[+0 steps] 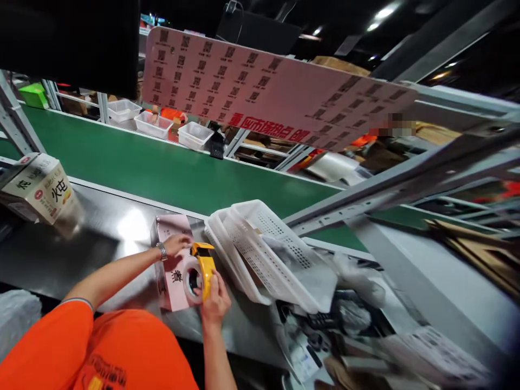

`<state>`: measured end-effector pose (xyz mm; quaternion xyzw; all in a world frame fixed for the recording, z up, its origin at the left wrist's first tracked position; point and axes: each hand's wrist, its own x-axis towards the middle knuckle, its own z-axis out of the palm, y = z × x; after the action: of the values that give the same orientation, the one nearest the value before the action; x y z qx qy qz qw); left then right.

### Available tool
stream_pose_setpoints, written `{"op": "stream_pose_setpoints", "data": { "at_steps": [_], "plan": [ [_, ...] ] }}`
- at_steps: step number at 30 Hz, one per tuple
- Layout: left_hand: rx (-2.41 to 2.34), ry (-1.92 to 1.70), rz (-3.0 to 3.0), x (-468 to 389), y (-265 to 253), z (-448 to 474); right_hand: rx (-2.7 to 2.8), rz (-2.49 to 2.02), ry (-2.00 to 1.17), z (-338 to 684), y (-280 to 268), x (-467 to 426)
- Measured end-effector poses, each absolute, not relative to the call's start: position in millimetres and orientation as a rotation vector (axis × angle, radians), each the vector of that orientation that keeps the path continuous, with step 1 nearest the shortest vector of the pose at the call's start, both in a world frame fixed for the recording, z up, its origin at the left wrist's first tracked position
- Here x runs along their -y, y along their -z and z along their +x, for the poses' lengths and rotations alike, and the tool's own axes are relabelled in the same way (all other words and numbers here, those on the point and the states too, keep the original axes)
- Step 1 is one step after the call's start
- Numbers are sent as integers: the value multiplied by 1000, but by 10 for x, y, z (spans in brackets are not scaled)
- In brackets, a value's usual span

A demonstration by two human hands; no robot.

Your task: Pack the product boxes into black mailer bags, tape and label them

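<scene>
A pink box (170,273) with dark printed characters lies on the metal worktop in front of me. My right hand (216,297) grips a yellow tape dispenser (207,269) from its right side, holding it over the box's right part. A roll of clear tape (189,273) sits in the dispenser. At the box's far end is my left hand (177,246), with a metal watch on the wrist. Its fingers are drawn together beside the dispenser's head, and whatever they pinch is too small to make out.
White perforated baskets (268,254) lean stacked just right of the box. A printed carton (43,187) stands at left. Beyond the worktop runs a green conveyor belt (162,162). Overhead hangs a pink board (252,86) with codes. Metal frame bars (365,179) cross at right.
</scene>
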<state>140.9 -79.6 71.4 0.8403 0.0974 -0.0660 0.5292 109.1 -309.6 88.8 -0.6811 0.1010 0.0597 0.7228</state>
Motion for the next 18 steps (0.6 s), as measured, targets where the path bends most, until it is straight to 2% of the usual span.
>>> {"op": "stream_pose_setpoints", "data": {
  "at_steps": [5,10,18],
  "plan": [
    [-487,223,1693,653,-831,1411,-106,-1658,-135,1091,-720,3005],
    [-481,386,1474,859,-897,1334,-49,-1676,-179,1077,-730,3056],
    [-399,294,1664,709,-919,1421,37,-1757,-243,1095,-849,2998]
  ]
}}
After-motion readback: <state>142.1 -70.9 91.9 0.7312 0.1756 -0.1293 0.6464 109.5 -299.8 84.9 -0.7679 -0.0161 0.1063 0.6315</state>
